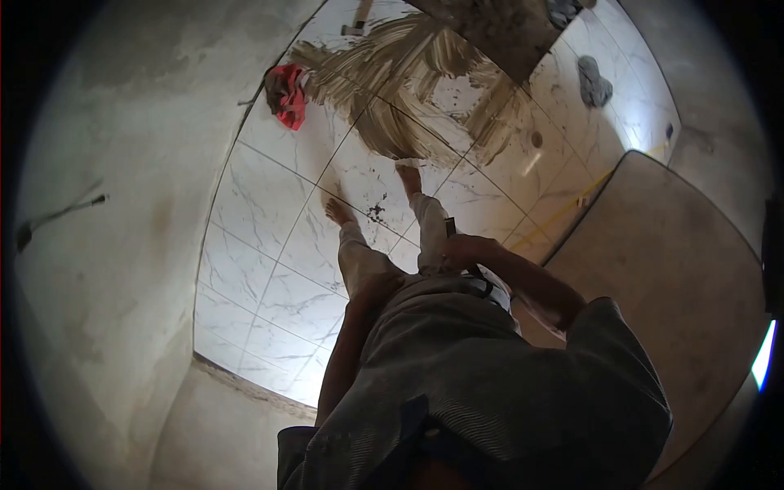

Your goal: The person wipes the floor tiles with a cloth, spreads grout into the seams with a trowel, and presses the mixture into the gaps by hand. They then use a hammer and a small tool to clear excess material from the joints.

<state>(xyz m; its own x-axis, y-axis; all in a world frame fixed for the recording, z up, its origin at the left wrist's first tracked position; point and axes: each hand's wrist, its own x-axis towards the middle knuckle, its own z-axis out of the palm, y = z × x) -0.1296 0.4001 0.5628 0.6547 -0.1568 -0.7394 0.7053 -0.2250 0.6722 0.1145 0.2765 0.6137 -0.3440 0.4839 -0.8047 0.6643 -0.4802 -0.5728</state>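
My right hand (464, 250) is closed in front of my right thigh. A small dark object (450, 228) sticks up from it; its kind is too dim to make out. My left hand (377, 287) rests against my left upper thigh, and its fingers are lost in shadow. Below me, both bare feet stand on white marbled floor tiles (265, 216). Dark crumbs (376, 209) lie between the feet. Ahead of my right foot, a grey-brown paste (408, 122) is smeared in ridged strokes over the tiles.
A red and dark cloth or bag (287, 96) lies by the left wall (131, 163), from which wires (65, 216) stick out. Ahead is a dark untiled patch (498, 28). A grey rag (594, 82) lies at right, near a yellow strip (563, 212). A hammer-like tool (356, 26) lies ahead.
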